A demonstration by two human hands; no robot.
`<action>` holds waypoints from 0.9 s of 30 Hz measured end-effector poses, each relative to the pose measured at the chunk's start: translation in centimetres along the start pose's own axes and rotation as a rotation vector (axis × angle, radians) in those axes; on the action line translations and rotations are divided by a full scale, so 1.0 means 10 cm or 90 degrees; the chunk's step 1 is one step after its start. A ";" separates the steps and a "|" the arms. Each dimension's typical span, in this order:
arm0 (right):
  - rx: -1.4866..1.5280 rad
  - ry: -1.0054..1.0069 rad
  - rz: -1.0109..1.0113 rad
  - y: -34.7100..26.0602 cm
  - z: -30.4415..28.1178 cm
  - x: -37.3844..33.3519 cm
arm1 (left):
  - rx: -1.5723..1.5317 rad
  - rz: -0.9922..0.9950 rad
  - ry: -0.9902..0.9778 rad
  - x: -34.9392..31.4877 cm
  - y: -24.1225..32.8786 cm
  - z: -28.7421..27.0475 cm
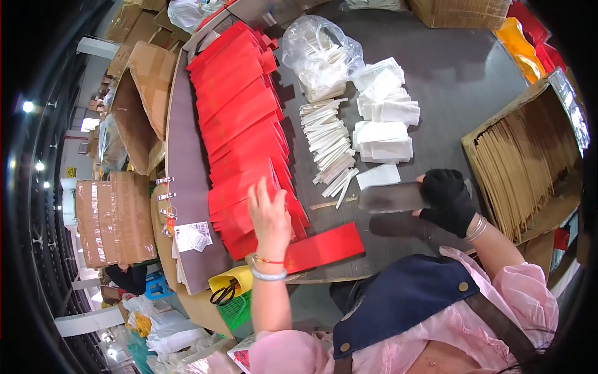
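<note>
My left hand (271, 215), bare with bracelets at the wrist, is over the near end of a long row of overlapping red paper sleeves (240, 118). Its fingers are apart, and nothing shows between them. One red sleeve (327, 248) lies flat by the table's near edge. In a black fingerless glove, my right hand (447, 199) grips the right end of a clear plastic strip (389, 198), stretched leftward low over the dark table. Beyond the strip are small white packets (383, 142) in stacks and a column of thin white paper-wrapped sticks (327, 140).
A clear plastic bag (321, 53) of white pieces sits at the back of the dark table (451, 81). An open carton (520, 168) packed with brown cardboard sheets stands at right. Black-handled scissors (225, 292) rest in a yellow holder at the near left edge. Cartons (115, 221) are stacked beyond.
</note>
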State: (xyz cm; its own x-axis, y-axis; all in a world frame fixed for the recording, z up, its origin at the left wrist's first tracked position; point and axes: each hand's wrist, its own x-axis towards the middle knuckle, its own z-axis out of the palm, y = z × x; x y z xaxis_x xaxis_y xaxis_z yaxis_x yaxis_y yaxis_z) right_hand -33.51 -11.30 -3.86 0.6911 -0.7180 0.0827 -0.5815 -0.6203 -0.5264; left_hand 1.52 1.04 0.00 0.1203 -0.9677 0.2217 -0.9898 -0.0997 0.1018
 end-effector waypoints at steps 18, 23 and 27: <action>0.006 -0.161 -0.159 -0.34 0.79 -0.01 | -0.270 -0.325 -0.128 -0.80 0.93 0.86; 0.095 -0.013 -0.116 -0.03 0.61 0.00 | -0.301 -0.226 -0.007 -0.43 0.69 1.07; 0.067 0.281 0.152 0.88 -0.06 -0.46 | -0.148 -0.214 -0.031 -0.24 0.52 1.21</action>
State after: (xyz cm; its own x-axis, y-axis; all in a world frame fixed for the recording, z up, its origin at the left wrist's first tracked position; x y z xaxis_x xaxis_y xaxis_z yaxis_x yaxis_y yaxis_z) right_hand -42.04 -13.68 -8.41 0.2843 -0.9149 0.2867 -0.6395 -0.4037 -0.6542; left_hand -4.82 -0.01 -11.76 0.4252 -0.9003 0.0936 -0.8516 -0.3629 0.3783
